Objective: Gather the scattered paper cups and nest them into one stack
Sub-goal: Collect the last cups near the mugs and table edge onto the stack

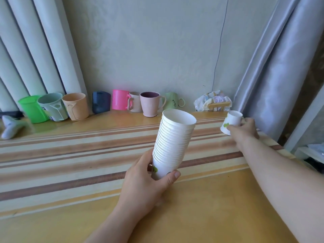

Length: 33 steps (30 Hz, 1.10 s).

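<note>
One view only, the head camera. Two hands at work: left hand [145, 179] wraps the base of the stack [173, 142] of nested paper cups, thumb across the near side, fingers curled behind. Stack held above the surface [70, 155], mouth up, long axis tilted up and to the right, open rim facing the far right.

Right hand [243, 128] reaches out to the far right edge and grips a single paper cup [230, 122], fingers curled round its lower wall. Cup leans, mouth up and to the right, base toward the left. Whether its base touches the surface, cannot tell.

Key relation: loose cup lies right of and beyond the stack's mouth, well apart from it. The stack's tilt already points its opening roughly that way. Judgement: right hand carries the cup left and nearer, base first, into the open rim; axes need lining up before it drops in.

Room: striped middle of the surface between the hands carries nothing in the path. Curtain [273, 76] hangs close behind the right hand; crumpled packet [213, 102] just to its left at the wall. Row of plastic mugs [87, 106] along the far wall, left of the stack, out of the way. No other loose paper cups visible.
</note>
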{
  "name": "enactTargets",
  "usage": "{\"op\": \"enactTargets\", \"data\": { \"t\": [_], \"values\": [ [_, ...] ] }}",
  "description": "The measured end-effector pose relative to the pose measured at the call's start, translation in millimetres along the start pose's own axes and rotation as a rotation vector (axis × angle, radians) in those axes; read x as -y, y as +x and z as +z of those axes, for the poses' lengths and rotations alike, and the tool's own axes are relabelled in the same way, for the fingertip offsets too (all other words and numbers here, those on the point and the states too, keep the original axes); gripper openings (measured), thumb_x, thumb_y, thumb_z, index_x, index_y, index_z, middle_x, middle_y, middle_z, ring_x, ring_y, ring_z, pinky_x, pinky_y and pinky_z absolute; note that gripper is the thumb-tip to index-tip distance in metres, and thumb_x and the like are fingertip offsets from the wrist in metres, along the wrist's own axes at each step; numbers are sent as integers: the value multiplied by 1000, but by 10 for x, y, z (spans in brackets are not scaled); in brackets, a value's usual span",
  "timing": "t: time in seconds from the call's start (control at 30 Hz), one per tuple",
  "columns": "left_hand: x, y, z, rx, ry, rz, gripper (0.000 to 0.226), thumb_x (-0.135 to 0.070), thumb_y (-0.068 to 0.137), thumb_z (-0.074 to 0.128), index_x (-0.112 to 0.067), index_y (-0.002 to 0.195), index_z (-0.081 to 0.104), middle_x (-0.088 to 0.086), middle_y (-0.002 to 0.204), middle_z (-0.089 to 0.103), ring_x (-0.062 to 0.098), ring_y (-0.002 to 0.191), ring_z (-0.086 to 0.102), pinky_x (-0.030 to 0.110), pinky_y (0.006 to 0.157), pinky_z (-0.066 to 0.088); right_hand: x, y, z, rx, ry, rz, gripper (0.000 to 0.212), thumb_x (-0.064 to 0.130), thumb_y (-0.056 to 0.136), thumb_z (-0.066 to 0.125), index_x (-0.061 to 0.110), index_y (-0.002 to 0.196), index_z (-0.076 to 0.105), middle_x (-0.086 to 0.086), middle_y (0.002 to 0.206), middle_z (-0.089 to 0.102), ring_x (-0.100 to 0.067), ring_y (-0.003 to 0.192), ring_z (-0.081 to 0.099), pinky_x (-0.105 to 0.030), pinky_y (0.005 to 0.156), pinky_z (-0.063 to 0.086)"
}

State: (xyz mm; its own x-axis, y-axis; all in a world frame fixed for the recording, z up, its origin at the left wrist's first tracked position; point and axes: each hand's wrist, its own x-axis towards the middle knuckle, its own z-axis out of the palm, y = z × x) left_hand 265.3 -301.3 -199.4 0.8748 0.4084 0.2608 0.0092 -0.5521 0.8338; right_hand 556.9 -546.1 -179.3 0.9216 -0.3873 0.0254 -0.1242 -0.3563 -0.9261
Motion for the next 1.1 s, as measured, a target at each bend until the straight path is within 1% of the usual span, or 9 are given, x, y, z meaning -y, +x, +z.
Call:
{"op": "enactTargets", "data": {
  "t": [0.17,0.3,0.4,0.47,0.53,0.63,0.7,0.9,1.1],
  "values": [
    [5,-15,-8,7,-7,-34,53,-64,73,89,-48,117,65,-25,103,74,-1,98,65,23,79,50,12,-162,135,106,-162,-100,92,33,72,86,38,153,41,-8,155,46,-38,141,46,-45,113,47],
    [-17,-19,-11,23,-17,-44,51,-63,73,90,-48,115,65,-26,104,74,-1,97,66,24,79,50,137,-190,146,172,-134,-121,113,29,75,86,41,166,19,-9,164,33,-37,145,43,-37,105,45],
    [-19,-17,-3,28,-22,-44,50,-64,73,89,-49,114,65,-28,104,73,-1,97,65,24,79,51,302,-149,187,189,-186,-233,119,31,75,83,52,166,9,-3,166,27,-37,145,42,-40,115,44],
    [-17,-13,2,20,-12,-38,49,-64,73,89,-49,114,65,-23,102,74,1,97,66,26,80,52,350,-121,229,225,-436,-362,110,38,80,79,51,167,12,3,171,19,-39,149,36,-41,113,39],
    [-11,-9,1,11,-6,-39,49,-63,74,89,-48,114,65,-20,102,75,1,96,65,25,79,52,346,-80,282,248,-596,-463,83,46,86,75,40,160,37,2,169,26,-41,146,38,-42,106,39],
    [-4,-2,-2,10,-1,-37,50,-64,74,89,-48,114,65,-20,102,75,2,97,66,26,80,52,287,-77,296,121,-469,-523,29,45,92,71,22,102,59,-3,123,56,-42,123,58,-40,89,44],
    [6,9,0,15,-3,-36,51,-66,73,87,-48,116,65,-20,104,75,3,99,66,29,83,54,266,-123,231,59,-391,-541,33,42,90,75,21,89,49,-1,110,57,-42,112,61,-40,81,44],
    [-38,-1,-17,29,3,-37,51,-62,76,88,-48,119,64,-21,106,74,1,102,66,33,87,57,94,-333,-168,185,-475,-473,85,29,77,86,29,150,43,-13,150,48,-37,126,58,-41,97,50],
    [-65,-21,-26,46,-6,-39,55,-61,76,89,-49,123,63,-21,110,73,3,104,66,38,92,58,-15,-593,-560,392,-432,-153,71,32,83,77,23,149,52,-4,130,62,-28,110,60,-39,87,50]
  ]
}}
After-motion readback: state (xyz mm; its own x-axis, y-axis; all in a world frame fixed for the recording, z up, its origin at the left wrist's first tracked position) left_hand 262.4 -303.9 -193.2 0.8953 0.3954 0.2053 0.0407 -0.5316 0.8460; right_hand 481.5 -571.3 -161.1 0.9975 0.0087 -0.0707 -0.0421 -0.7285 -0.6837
